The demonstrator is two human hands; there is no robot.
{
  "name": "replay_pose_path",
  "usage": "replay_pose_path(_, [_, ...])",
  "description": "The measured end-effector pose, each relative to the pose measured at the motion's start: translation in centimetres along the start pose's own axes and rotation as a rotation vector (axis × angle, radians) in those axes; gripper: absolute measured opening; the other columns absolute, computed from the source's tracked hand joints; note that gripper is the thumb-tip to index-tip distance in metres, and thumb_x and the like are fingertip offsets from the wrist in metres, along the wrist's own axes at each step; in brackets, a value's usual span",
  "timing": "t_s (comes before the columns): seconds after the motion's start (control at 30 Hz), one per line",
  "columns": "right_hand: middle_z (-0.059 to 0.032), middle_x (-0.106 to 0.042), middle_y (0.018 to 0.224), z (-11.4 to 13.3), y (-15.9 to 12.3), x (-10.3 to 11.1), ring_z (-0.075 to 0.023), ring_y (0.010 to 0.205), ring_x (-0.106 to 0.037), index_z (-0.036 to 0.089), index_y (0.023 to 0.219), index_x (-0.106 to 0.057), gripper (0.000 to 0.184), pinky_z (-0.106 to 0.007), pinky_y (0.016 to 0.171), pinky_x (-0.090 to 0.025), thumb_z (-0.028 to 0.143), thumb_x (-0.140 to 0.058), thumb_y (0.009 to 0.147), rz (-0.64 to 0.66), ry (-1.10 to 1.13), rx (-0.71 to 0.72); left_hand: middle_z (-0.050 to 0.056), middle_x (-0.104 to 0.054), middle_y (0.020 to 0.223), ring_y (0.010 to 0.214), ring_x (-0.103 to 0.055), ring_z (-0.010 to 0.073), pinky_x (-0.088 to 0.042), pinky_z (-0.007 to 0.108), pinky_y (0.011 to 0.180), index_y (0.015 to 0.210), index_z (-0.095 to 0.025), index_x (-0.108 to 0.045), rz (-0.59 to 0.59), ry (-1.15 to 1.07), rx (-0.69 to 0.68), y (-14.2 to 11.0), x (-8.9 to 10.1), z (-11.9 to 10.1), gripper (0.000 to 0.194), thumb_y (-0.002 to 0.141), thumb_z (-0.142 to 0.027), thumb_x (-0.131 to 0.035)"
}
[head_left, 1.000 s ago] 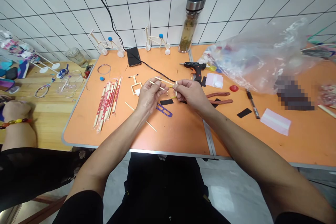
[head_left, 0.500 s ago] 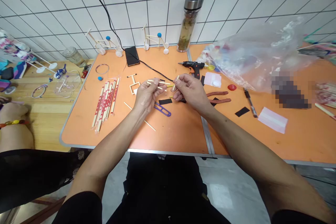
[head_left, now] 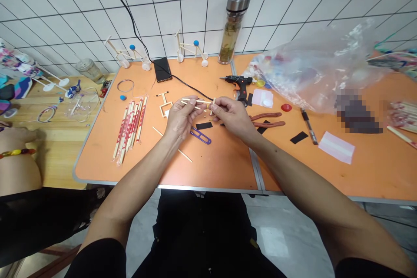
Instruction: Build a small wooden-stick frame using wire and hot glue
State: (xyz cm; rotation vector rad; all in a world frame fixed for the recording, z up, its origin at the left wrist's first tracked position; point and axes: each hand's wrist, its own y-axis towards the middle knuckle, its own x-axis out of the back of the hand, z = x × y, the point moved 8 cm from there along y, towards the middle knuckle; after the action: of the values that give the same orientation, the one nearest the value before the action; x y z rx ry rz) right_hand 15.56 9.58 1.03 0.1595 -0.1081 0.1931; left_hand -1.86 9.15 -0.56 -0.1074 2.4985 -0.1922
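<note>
Shifting leftward over the orange worktop (head_left: 221, 165) since the earlier frame, the right hand (head_left: 233, 115) is closing in on the left hand (head_left: 182, 117); red-handled pliers (head_left: 269, 124) are lying by the right wrist, and a purple tool (head_left: 209, 141) is resting near the left hand. The left grip is pinching two thin sticks (head_left: 202, 102); the right grip is pinching a short stick (head_left: 211, 113), standing crosswise at the longer one's end; contact I cannot tell.

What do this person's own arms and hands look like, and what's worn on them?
The left hand and right hand are bare, with no gloves; no watch, bracelet or ring shows. Both forearms are uncovered. The left sleeve and right sleeve are short, black and plain.
</note>
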Motion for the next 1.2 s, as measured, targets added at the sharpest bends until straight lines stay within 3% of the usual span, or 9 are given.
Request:
replay_pose_path(0.33, [0.0024,-0.072,0.077,0.4,0.0,-0.5,-0.0156,0.067,-0.071,0.025,0.095,-0.071,0.043,-0.028,0.064,-0.061,0.059,-0.096,0.086,-0.015,0.086,0.027,0.003,-0.088,0.088,0.077,-0.085,0.0113,-0.068,0.02,0.082,0.096,-0.016,-0.08,0.024,0.016,-0.015,0.2,0.0,0.0,0.01,0.106,-0.013,-0.083])
replay_pose_path(0.67, [-0.0018,-0.077,0.076,0.6,-0.3,-0.4,-0.018,0.069,-0.075,0.024,0.096,-0.075,0.044,-0.032,0.07,-0.068,0.067,-0.085,0.096,-0.014,0.053,0.049,0.004,-0.089,0.09,0.082,-0.088,0.0134,-0.071,0.021,0.084,0.096,-0.017,-0.082,0.105,0.001,-0.075,0.3,-0.2,0.1,0.009,0.099,-0.014,-0.089])
replay_pose_path(1.2, [-0.0033,-0.08,0.08,1.2,-0.4,0.1,-0.02,0.074,-0.077,0.025,0.094,-0.081,0.047,-0.033,0.074,-0.071,0.072,-0.084,0.097,-0.038,-0.002,0.052,0.007,-0.091,0.105,0.1,-0.091,0.0193,-0.07,0.023,0.088,0.101,-0.019,-0.079,0.122,0.08,-0.089,-0.1,-0.6,-0.2,0.023,0.092,-0.025,-0.099])
